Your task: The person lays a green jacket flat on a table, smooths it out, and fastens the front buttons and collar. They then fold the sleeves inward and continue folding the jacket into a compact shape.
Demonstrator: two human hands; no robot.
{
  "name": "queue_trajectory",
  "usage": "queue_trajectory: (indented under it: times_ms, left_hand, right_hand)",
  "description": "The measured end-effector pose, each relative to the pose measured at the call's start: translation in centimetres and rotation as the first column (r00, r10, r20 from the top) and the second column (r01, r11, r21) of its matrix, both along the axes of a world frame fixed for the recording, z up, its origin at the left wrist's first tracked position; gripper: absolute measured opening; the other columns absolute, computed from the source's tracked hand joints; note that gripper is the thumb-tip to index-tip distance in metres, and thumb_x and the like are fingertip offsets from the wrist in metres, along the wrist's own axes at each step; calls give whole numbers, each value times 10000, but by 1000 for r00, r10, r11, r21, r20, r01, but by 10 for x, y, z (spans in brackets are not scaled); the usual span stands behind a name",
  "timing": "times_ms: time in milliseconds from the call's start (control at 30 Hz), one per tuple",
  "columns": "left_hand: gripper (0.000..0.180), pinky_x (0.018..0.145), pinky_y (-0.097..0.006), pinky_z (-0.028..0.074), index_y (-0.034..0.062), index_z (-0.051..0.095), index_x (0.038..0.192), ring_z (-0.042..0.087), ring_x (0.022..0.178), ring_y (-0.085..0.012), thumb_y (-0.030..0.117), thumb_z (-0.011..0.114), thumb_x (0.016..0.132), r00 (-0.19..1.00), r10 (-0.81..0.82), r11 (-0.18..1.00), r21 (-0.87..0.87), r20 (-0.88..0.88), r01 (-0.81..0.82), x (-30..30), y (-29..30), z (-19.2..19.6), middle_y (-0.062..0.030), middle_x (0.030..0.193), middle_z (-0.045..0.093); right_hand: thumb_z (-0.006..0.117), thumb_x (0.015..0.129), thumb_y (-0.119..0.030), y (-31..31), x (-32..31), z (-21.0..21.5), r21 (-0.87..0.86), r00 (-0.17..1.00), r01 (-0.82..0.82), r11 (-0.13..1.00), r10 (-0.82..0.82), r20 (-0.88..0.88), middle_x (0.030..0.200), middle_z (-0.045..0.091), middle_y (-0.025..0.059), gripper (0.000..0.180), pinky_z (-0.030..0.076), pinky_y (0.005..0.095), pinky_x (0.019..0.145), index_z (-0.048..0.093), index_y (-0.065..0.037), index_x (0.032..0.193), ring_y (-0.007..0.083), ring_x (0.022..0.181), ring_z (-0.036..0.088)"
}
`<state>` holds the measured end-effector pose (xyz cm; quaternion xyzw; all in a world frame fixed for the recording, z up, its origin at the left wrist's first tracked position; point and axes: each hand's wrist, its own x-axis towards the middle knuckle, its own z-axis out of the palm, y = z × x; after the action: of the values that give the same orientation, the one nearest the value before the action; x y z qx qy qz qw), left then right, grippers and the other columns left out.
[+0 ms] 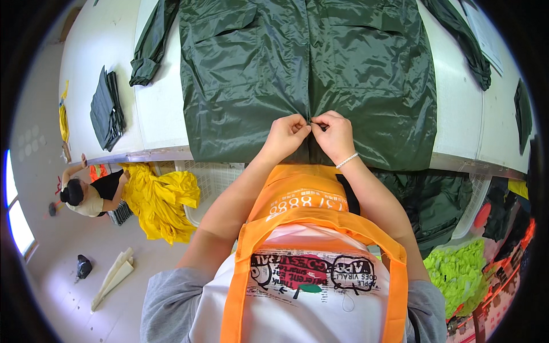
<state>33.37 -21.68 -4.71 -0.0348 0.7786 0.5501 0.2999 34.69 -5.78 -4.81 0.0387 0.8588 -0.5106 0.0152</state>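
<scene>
White table (pixel 163 114) | dark green jacket (pixel 246 97) spread | left fingers (pixel 295 121), right fingers (pixel 327 119) pinched on front opening (pixel 309 80)

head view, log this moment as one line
left hand: pinching green jacket at centre front | right hand: pinching it alongside | jacket: spread on white table

2 grips (pixel 287 136) (pixel 335 137) on green jacket (pixel 246 74)
</scene>
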Motion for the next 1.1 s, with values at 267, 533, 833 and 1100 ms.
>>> queue_trajectory:
  times_ms: [267, 533, 833, 1100]
  left_hand:
    - [170, 536, -198, 382, -9, 566, 731, 479, 589, -34, 82, 646, 850, 999, 35, 998, -50, -29, -37, 3, 5, 3, 20, 631, 546]
    - [74, 611, -215, 418, 13, 548, 866, 523, 689, -91, 33, 487, 830, 997, 6, 965, 260, 72, -25, 4, -5, -2, -26, 762, 567]
    - [87, 656, -240, 474, 19, 499, 811, 590, 697, -123, 6, 413, 806, 993, 58, 974, 212, 101, -79, -9, -4, -4, -63, 720, 596]
    - [125, 621, -235, 494, 20, 420, 873, 544, 644, -96, -66, 429, 783, 987, 157, 988, -4, 34, -157, -6, 15, 12, -43, 692, 529]
  right_hand:
    - [691, 684, -49, 1, 2, 4, -121, 998, 35, 992, -29, 47, 741, 636, 95, 72, 502, 342, 639, 685, -29, 753, 272, 714, 623]
    - [763, 698, -210, 10, -3, 1, -159, 993, -79, 984, 91, 69, 738, 603, 113, 232, 493, 339, 610, 646, -13, 730, 267, 677, 607]
    - [633, 742, -112, 7, -6, 0, 127, 967, -253, 959, 248, 47, 857, 575, 164, 163, 467, 392, 762, 573, 4, 839, 336, 862, 551]
    - [598, 753, -114, 17, -7, -4, 222, 895, -426, 877, 445, -43, 901, 549, 125, 151, 497, 337, 771, 557, -20, 863, 265, 901, 558]
